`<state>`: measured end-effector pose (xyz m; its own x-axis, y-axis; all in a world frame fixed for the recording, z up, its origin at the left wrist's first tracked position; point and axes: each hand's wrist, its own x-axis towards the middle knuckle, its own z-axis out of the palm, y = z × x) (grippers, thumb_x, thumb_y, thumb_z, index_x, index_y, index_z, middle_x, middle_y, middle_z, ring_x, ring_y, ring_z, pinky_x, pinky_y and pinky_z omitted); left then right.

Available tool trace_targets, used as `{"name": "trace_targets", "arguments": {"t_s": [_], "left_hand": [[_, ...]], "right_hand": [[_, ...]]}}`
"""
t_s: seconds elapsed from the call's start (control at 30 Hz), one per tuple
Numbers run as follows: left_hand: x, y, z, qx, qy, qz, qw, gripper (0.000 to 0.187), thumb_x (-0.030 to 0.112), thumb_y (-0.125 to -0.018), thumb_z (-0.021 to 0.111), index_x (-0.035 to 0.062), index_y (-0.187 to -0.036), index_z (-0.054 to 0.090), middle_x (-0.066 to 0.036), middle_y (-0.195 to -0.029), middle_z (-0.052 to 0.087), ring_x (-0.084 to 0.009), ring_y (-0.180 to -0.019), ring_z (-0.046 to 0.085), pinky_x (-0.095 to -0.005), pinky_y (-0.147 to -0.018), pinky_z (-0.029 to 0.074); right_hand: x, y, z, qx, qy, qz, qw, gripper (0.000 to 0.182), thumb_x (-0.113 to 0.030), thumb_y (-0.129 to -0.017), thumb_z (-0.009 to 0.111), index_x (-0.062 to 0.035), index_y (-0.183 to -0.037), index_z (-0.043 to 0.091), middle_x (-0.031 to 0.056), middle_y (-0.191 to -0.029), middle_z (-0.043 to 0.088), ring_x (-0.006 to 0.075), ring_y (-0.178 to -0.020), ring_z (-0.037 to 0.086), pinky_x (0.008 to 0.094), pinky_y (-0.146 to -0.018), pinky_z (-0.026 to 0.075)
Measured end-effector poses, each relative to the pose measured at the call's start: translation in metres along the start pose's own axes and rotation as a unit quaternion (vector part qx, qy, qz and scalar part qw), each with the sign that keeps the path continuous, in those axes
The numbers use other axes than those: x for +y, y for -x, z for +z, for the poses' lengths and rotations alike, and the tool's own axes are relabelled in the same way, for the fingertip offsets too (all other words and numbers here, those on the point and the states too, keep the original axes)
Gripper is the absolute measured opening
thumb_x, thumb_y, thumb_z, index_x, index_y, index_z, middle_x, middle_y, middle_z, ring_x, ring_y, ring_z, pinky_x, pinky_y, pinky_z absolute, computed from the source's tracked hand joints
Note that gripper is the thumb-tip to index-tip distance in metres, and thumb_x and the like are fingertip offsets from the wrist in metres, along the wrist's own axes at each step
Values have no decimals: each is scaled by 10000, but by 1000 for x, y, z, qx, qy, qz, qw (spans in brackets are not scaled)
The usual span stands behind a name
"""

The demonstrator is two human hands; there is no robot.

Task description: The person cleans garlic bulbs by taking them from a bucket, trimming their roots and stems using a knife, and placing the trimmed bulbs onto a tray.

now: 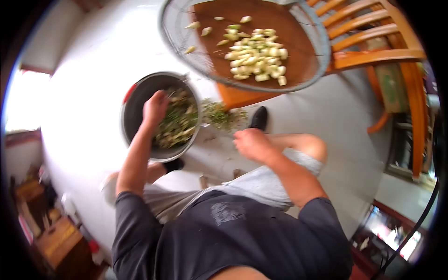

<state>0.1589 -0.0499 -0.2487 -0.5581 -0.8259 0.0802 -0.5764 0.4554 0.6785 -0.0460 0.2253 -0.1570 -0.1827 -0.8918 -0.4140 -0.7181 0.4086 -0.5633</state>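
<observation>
My left hand [155,108] is over the round grey bucket [133,109], its fingers closed; whatever they hold, if anything, is hidden. Below it in the bucket lie green and straw-coloured leafy scraps [179,119]. My right hand [255,143] is above the floor by my right knee, fingers curled together, and I cannot make out anything in them. Past both hands, a wide round mesh sieve [196,65] rests on a wooden chair. Many pale yellow-green pieces [259,55], like short peeled shoots, are heaped in it, with several scattered at its left side.
The orange-brown chair [373,58] stands at the far right. More leafy scraps [221,115] lie on the pale floor between bucket and chair. My black shoe [259,118] is beside them. Wooden boxes [63,240] stand at lower left, and a black cable [427,205] hangs at right.
</observation>
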Motion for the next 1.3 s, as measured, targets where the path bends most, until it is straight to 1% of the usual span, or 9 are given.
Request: {"name": "trace_targets", "arguments": {"t_s": [0.03, 0.1, 0.17, 0.3, 0.4, 0.53, 0.77, 0.93, 1.3], "left_hand": [[5, 5, -4, 54, 77, 11, 995, 162, 163, -833, 628, 32, -927, 643, -120, -749, 652, -180, -681, 616, -322, -622, 472], [32, 17, -25, 48, 180, -97, 978, 177, 157, -862, 631, 28, -978, 670, -28, -754, 649, -51, -671, 545, -222, -588, 437], [50, 32, -37, 44, 273, -129, 952, 196, 123, -855, 647, 10, -1015, 666, 29, -763, 633, -17, -648, 512, -179, -563, 411], [81, 63, -51, -13, 411, -181, 893, 206, 79, -827, 671, -19, -1002, 622, -2, -729, 625, -15, -514, 460, -168, -443, 338], [84, 79, -38, -26, 509, -203, 836, 168, 62, -822, 676, -13, -948, 594, -19, -713, 616, -23, -474, 435, -173, -409, 308], [98, 95, -19, -79, 596, -234, 764, 153, 44, -813, 683, -7, -924, 589, -35, -722, 614, -29, -480, 438, -163, -413, 314], [122, 109, 1, -120, 578, -245, 769, 150, -38, -767, 603, -33, -916, 592, -26, -646, 538, -62, -479, 435, -195, -419, 319], [129, 112, 6, -111, 571, -244, 776, 142, -36, -750, 547, -26, -887, 586, -14, -605, 495, -73, -471, 425, -209, -414, 310], [124, 114, 18, -122, 523, -233, 811, 99, 57, -844, 547, 16, -918, 599, -4, -636, 529, -65, -486, 436, -209, -434, 321]], "right_hand": [[1, 0, 3, 7, 1, 2, 1000, 188, -221, -807, 555, -41, -785, 603, 204, -778, 624, 397, -776, 601, 480, -703, 472], [-3, 3, 1, 27, 4, -15, 1000, 175, -185, -822, 565, -14, -822, 602, 217, -796, 614, 409, -774, 586, 466, -693, 470], [-8, 5, -2, 50, -11, -38, 998, 170, -177, -818, 576, -10, -824, 607, 217, -783, 612, 405, -756, 585, 451, -678, 468], [-14, 10, -5, 125, -66, -76, 987, 161, -160, -816, 596, -2, -832, 618, 206, -722, 602, 366, -687, 593, 403, -631, 459], [-23, 16, -9, 171, -111, -89, 975, 157, -152, -826, 573, -25, -878, 649, 196, -786, 623, 375, -750, 602, 435, -657, 473], [-27, 16, -8, 239, -132, -196, 942, 166, -90, -800, 615, -45, -954, 657, 139, -722, 600, 313, -658, 589, 376, -606, 474], [-27, 19, -9, 288, 17, -301, 909, 225, -39, -780, 639, -31, -1004, 641, 92, -711, 558, 258, -647, 560, 348, -578, 454], [-26, 21, -7, 295, 49, -290, 909, 243, -37, -755, 653, -39, -997, 638, 84, -701, 532, 261, -656, 557, 355, -579, 456], [-23, 20, -2, 306, 87, -302, 899, 238, -101, -765, 638, -59, -1000, 631, 59, -693, 508, 235, -655, 551, 337, -569, 462]]}}
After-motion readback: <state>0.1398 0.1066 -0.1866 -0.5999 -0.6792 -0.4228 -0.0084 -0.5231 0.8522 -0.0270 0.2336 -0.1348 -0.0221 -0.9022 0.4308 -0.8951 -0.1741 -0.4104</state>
